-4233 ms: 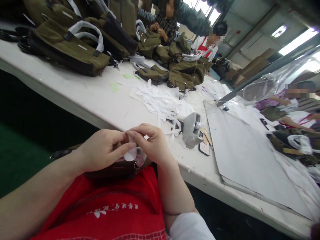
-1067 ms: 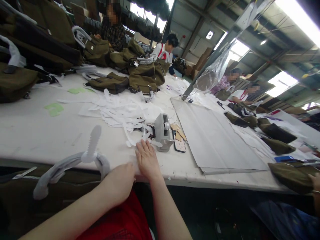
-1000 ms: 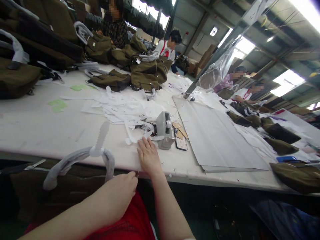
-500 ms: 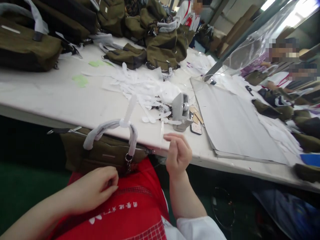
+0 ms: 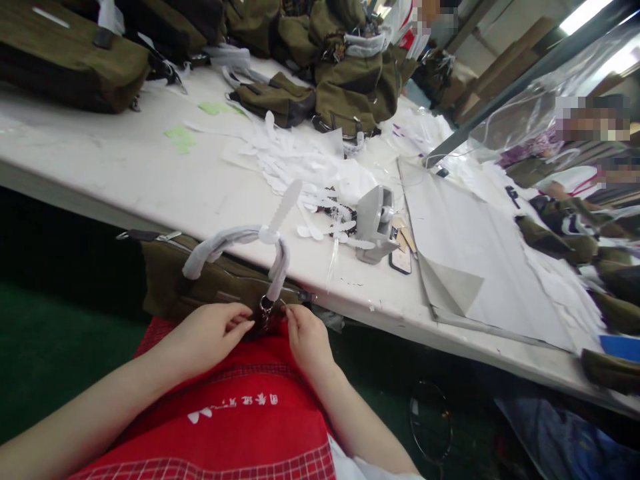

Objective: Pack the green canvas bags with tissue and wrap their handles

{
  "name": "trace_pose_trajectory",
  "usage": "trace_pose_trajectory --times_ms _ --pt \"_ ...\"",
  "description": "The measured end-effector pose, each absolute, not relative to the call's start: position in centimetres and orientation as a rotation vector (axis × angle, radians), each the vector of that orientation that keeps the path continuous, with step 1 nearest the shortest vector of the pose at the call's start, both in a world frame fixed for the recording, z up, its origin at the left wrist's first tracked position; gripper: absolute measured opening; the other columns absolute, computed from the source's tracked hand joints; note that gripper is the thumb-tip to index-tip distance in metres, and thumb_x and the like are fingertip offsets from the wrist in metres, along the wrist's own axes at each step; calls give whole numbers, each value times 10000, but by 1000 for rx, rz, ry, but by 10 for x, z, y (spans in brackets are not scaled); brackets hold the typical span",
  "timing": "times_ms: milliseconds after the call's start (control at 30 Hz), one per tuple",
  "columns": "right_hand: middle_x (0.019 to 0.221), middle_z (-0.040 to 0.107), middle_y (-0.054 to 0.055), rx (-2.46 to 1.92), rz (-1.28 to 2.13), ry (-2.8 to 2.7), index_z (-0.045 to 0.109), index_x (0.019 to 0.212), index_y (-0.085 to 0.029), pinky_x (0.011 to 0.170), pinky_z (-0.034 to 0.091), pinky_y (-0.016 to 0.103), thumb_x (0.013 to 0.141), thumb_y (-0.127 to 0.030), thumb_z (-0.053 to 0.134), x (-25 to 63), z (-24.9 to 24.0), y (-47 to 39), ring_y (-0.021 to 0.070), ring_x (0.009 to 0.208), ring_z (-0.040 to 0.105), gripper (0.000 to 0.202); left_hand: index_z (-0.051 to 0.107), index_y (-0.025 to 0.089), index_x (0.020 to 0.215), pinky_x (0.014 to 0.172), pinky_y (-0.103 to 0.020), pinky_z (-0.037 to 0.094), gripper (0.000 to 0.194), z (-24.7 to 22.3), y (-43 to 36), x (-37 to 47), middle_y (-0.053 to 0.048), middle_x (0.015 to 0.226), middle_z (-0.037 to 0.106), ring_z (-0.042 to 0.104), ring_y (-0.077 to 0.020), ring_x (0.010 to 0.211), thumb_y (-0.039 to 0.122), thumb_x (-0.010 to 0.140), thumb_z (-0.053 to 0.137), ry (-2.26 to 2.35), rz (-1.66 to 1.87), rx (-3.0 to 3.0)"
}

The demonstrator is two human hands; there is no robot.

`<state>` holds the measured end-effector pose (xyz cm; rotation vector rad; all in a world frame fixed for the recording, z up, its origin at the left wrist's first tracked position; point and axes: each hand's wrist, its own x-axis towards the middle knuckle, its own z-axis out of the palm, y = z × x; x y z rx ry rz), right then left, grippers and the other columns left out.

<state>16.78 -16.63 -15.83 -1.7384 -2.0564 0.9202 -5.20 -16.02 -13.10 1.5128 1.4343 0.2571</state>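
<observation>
Metal ring (image 5: 266, 305) on the olive bag (image 5: 163, 283) sits between half-curled hands (image 5: 210, 335)

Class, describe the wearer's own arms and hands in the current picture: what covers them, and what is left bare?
The left hand and right hand are ungloved, and both visible forearms are bare. A white sleeve shows by the right elbow; no left sleeve is in view.
</observation>
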Motion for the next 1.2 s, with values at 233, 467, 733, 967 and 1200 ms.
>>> trace_pose_trajectory --times_ms 233,467,733,967,1200 --pt "613 599 -19 -1614 1306 -1823 573 757 -192 636 419 236 1002 -273 388 162 -175 -162 122 585 563 318 685 206 1006 779 -292 533 284 -139 -164 -29 -41 951 751 700 -205 849 418 861 564 1451 324 1484" --pt "625 549 -17 -1447 1367 -1887 575 744 -188 621 411 230 1011 -322 381 160 -166 -163 121 604 520 356 704 197 974 854 -351 482 263 -143 -164 -26 -76 977 732 663 -252 918 355 903 506 1461 362 1707" --pt "973 726 43 -1472 1272 -2257 664 1119 -208 786 466 246 996 -215 399 181 -151 -154 159 861 663 293 722 190 1064 912 -354 494 323 -148 -151 -39 -55 1057 753 679 -254 971 363 908 499 1297 411 1479" --pt "972 739 38 -1480 1220 -2400 671 1097 -222 764 460 238 983 -193 413 181 -146 -151 172 869 680 284 729 190 1008 898 -360 510 299 -147 -146 -41 -51 1026 760 685 -257 946 361 884 517 1243 407 1441" --pt "958 727 31 -1426 1265 -2339 673 1091 -222 749 454 228 986 -190 406 174 -150 -149 155 823 657 289 713 187 990 907 -373 509 291 -148 -145 -43 -63 1029 755 676 -265 957 367 882 512 1227 393 1426"
